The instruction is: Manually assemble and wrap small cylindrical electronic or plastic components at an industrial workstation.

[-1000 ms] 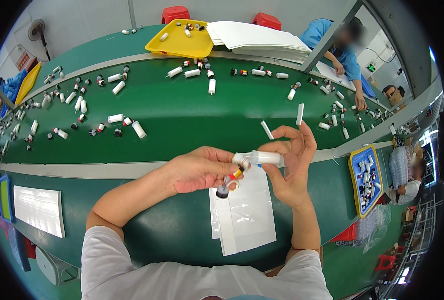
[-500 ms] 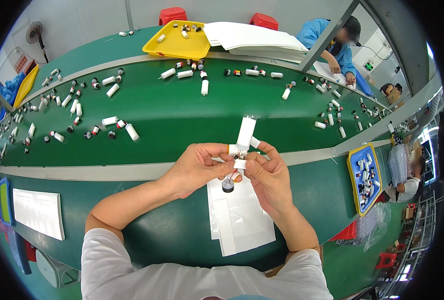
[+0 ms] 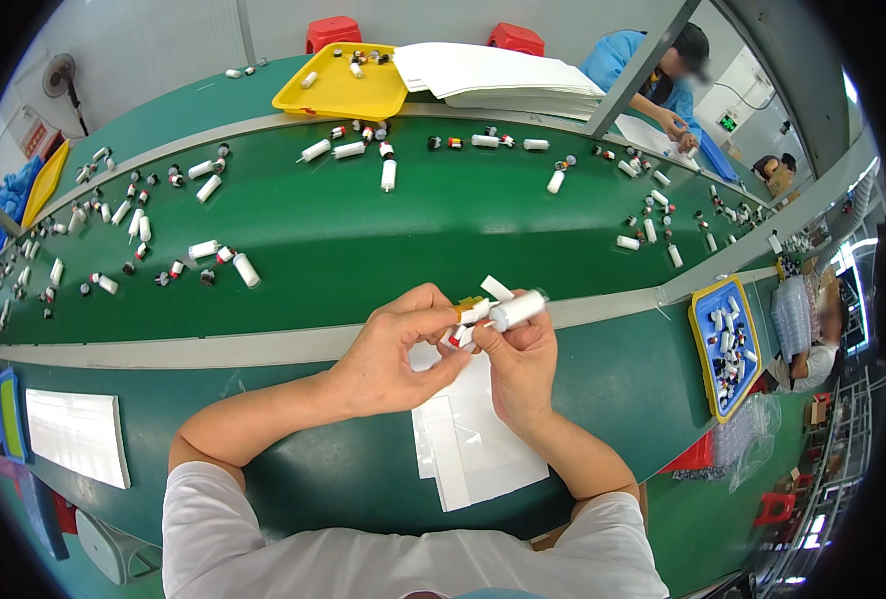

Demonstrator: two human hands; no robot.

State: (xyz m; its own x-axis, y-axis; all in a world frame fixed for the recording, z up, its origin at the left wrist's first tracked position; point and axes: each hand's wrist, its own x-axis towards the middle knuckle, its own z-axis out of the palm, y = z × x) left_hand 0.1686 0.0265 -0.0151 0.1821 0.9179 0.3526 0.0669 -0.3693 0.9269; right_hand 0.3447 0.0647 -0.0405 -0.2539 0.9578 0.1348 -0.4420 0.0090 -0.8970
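Fingertips of your left hand (image 3: 388, 355) are pinching a gold-coloured piece (image 3: 471, 309) beside a red-and-white piece (image 3: 457, 338), while your right hand (image 3: 523, 373) is gripping the white cylinder (image 3: 519, 310). Half a second ago the cylinder was pointing away from you; now it is leaning over to the right and lying close against your right fingers. The black-and-grey cap that was dangling under your left hand is no longer showing, and the gold-coloured piece is coming into view. That suggests you are drawing the parts into a closer bundle, though blur is hiding how they are meeting. The cylinder is pointing its lower left end toward your left fingertips, near the worktop's (image 3: 617, 399) far edge. A white strip (image 3: 498, 288) is sticking up between your hands; I cannot tell what is holding it. Below, white sheets (image 3: 488, 429) are lying toward the near edge, and a yellow-and-blue tray (image 3: 703, 349) is resting by the right edge.
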